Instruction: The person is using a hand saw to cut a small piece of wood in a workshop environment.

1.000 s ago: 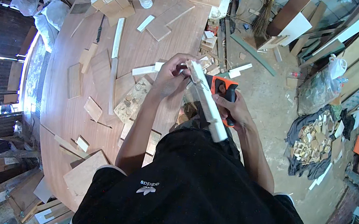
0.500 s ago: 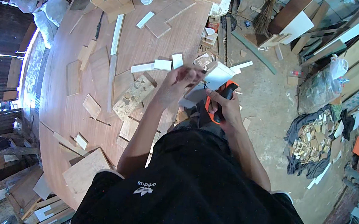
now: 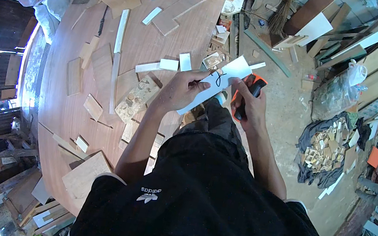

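Note:
My left hand (image 3: 182,91) grips a flat white board piece (image 3: 215,83) with a dark pen mark on its face, held tilted in front of my body. Beside it, my right hand (image 3: 249,109) is closed around an orange and black hand tool (image 3: 247,92). The tool's upper end touches the board's right edge. Both hands are raised over the right edge of the round wooden table (image 3: 72,120).
Wood offcuts and white strips (image 3: 122,30) are scattered over the table, with a block with round holes (image 3: 137,99) near my left arm. A heap of small wood pieces on dark cloth (image 3: 326,148) lies on the floor at right. Planks lean at upper right.
The white piece has turned from an edge-on strip to its flat face. Both hands have lifted slightly up and to the right.

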Demonstrator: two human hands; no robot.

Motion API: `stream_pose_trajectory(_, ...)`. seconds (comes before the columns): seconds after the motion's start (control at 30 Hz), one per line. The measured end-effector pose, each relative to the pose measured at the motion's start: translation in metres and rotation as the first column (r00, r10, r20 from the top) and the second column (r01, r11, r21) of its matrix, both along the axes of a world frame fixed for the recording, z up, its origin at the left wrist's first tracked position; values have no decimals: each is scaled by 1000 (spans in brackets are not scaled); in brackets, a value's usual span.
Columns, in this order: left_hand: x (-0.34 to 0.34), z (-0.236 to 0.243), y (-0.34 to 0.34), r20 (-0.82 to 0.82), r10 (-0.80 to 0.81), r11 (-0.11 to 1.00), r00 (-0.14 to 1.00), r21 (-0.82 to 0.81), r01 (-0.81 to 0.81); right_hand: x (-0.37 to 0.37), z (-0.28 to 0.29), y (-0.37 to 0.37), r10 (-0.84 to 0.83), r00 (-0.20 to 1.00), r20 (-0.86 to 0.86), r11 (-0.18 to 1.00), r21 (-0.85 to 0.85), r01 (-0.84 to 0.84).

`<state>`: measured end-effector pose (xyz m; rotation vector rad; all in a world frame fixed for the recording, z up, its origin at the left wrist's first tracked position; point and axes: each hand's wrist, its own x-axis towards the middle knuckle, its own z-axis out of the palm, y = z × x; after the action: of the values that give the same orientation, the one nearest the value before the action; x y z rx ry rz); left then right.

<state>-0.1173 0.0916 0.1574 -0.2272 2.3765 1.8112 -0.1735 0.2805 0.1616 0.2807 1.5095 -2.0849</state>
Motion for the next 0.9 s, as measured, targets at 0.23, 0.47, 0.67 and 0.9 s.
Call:
stream_pose_trajectory(0.23, -18, 3, -10, 59, -160, 979, 985, -117, 166, -19, -10, 9, -31, 1000, -5, 1000, -4, 31)
stream_pose_trajectory(0.47, -52, -9, -20, 54, -258, 930, 965, -257, 263, -37, -21, 14, 21, 1000, 4, 984, 175, -21)
stream_pose_trajectory(0.67, -107, -61, -40, 115, -246, 936, 962, -229, 267, -72, -91, 0, 58, 998, -23, 923, 383, -45)
stream_pose_trajectory(0.9, -174, -189, -79, 91, -242, 934, 966, -249, 257, -131, -192, -46, 10, 989, 150, 956, 289, -54)
